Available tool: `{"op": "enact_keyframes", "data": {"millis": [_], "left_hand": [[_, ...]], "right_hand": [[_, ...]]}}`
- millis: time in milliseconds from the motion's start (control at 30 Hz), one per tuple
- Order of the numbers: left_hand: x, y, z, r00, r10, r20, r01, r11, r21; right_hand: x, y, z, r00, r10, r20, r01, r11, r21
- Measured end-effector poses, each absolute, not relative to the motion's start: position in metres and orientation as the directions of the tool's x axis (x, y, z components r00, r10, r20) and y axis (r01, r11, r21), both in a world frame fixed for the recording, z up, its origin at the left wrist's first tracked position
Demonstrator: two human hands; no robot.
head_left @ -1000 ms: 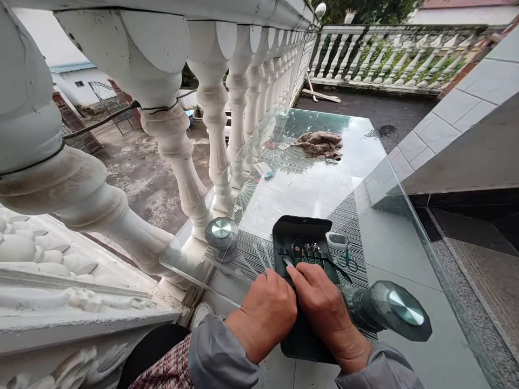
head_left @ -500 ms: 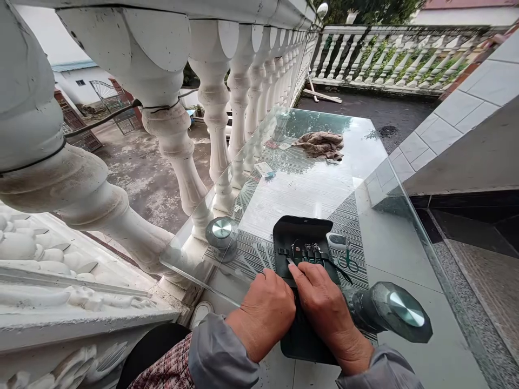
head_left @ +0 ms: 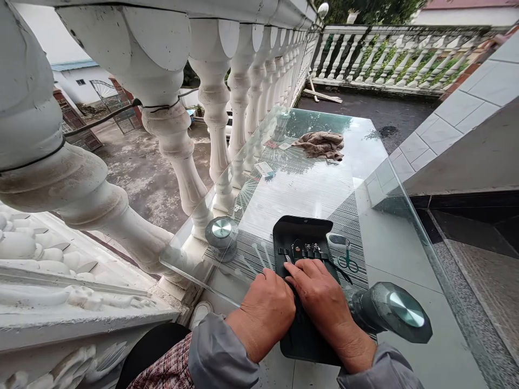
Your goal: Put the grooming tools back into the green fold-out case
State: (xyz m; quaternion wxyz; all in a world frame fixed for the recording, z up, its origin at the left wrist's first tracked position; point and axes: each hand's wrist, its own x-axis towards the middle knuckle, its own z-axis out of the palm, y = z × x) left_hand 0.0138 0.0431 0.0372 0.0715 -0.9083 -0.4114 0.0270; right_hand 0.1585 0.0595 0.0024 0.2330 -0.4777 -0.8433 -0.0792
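Observation:
A black manicure case lies open on the glass table, with several metal tools strapped inside. My left hand rests at the case's left edge, fingers curled against it. Over the case's middle lies my right hand, its fingertips pressing a thin metal tool near the strap. Small scissors with green handles lie just right of the case.
A brown cloth and a small white box sit farther along the table. White balusters stand close on the left. Round metal table fittings show at the near left and near right. A tiled wall rises on the right.
My right hand has slid a little forward and left, pushing the thin tool deeper under the case's strap. The left hand has hardly moved.

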Motion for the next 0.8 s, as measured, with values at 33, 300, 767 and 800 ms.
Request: {"op": "enact_keyframes", "data": {"millis": [33, 300, 767, 800], "left_hand": [[0.014, 0.043, 0.036, 0.666, 0.746, 0.009, 0.737, -0.657, -0.161], [0.016, 0.041, 0.027, 0.656, 0.754, 0.019, 0.740, -0.638, -0.213], [0.017, 0.043, 0.038, 0.687, 0.722, -0.086, 0.695, -0.687, -0.213], [0.017, 0.044, 0.038, 0.687, 0.721, -0.089, 0.694, -0.688, -0.212]], "right_hand": [[0.158, 0.059, 0.004, -0.436, 0.770, 0.465, 0.843, 0.531, -0.088], [0.162, 0.062, 0.006, -0.443, 0.770, 0.459, 0.822, 0.553, -0.135], [0.159, 0.073, 0.003, -0.235, 0.830, 0.506, 0.908, 0.373, -0.190], [0.159, 0.073, 0.003, -0.233, 0.826, 0.512, 0.912, 0.369, -0.180]]}}
